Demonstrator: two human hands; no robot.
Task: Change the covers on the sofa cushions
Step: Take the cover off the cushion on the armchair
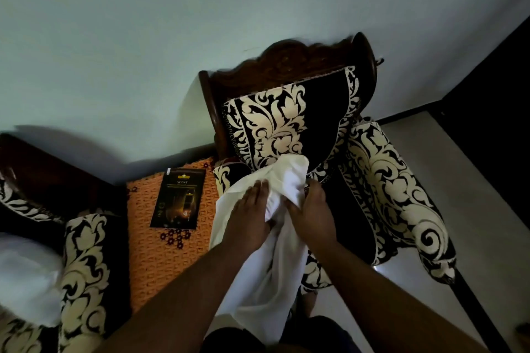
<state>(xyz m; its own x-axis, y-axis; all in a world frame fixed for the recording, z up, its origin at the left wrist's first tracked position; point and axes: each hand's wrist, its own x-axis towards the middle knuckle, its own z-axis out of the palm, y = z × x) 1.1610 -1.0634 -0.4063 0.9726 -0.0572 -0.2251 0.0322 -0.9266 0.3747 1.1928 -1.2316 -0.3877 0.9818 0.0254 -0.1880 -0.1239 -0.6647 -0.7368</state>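
Left hand (249,218) pressed flat on white cushion cover (275,226), right hand (311,216) gripping its bunched cloth, above black-and-cream floral armchair (289,123), black booklet (179,198) on orange-clothed side table (169,261)

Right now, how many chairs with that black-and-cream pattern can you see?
2. One chair stands against the wall ahead, where both hands work a white cloth. Another chair sits at the lower left, partly cut off. Others may lie outside the view.
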